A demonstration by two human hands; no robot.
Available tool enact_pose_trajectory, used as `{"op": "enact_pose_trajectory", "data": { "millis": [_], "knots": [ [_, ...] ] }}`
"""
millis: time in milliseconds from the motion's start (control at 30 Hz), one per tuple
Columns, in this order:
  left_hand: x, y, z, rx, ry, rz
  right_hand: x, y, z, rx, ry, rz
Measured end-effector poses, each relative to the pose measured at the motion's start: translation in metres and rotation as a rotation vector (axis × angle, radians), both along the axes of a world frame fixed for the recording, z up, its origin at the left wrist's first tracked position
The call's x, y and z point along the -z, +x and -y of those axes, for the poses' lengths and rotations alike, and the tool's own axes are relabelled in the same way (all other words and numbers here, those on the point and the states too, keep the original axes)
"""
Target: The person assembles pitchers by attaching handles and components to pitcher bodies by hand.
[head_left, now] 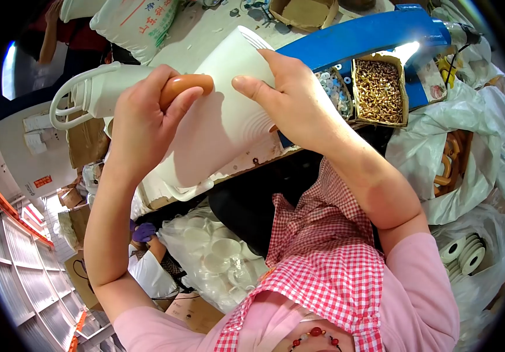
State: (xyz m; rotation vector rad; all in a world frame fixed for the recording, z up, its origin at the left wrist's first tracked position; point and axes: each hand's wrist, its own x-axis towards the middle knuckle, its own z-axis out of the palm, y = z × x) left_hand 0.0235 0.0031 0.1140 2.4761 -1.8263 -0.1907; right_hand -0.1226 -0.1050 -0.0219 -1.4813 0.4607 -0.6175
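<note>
On the table (208,23) stood a cardboard box (306,12). The right hand (292,100) gripped a white container (217,117) over the table's near edge, and the left hand (144,114) grasped a brown handle (189,87) at its side.

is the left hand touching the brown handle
Touching: the head view shows the left hand wrapped around the brown handle, with no gap between them.

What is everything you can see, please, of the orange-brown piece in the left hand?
The orange-brown piece looks smooth and glossy, perhaps plastic, with a rounded end pointing toward the right hand. The left hand grips it, thumb alongside, hiding the rest. Behind it in view is the white vessel; whether they touch cannot be told.
</note>
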Motion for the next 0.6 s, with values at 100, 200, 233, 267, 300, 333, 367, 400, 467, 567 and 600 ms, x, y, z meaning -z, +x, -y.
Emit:
{"op": "enact_pose_trajectory", "data": {
  "millis": [100,200,233,267,300,333,367,400,467,567,600],
  "knots": [
    [-0.001,0.004,-0.002,0.015,-0.026,0.009,0.007,0.008,-0.002,-0.009,0.032,-0.009],
    [0.005,0.003,-0.004,0.010,-0.073,-0.027,0.005,0.000,-0.001,0.060,-0.114,-0.040],
    [0.004,0.000,-0.004,-0.044,-0.055,-0.118,-0.001,-0.007,-0.004,0.133,-0.131,-0.099],
    [0.000,-0.006,-0.003,-0.037,-0.024,-0.150,0.006,-0.013,-0.008,0.193,-0.100,-0.012],
    [0.003,0.008,-0.006,-0.005,-0.009,-0.154,0.011,-0.020,-0.012,0.249,-0.075,0.077],
    [0.007,0.018,-0.009,-0.015,-0.027,-0.220,0.023,-0.036,-0.017,0.367,-0.225,0.221],
    [0.001,0.021,-0.014,-0.047,0.034,-0.210,0.032,-0.062,-0.016,0.460,-0.344,0.208],
    [0.006,0.030,-0.031,-0.061,-0.086,-0.200,0.041,-0.090,-0.015,0.545,-0.459,0.203],
    [-0.002,0.043,-0.061,-0.115,-0.094,-0.200,0.069,-0.163,-0.015,0.627,-0.384,0.035],
    [-0.015,0.026,-0.111,-0.253,0.029,-0.242,0.105,-0.307,-0.013,0.927,-0.357,-0.269],
    [-0.019,0.015,-0.127,-0.288,0.056,-0.300,0.113,-0.355,-0.015,1.136,-0.137,-0.227]
  ]
}}
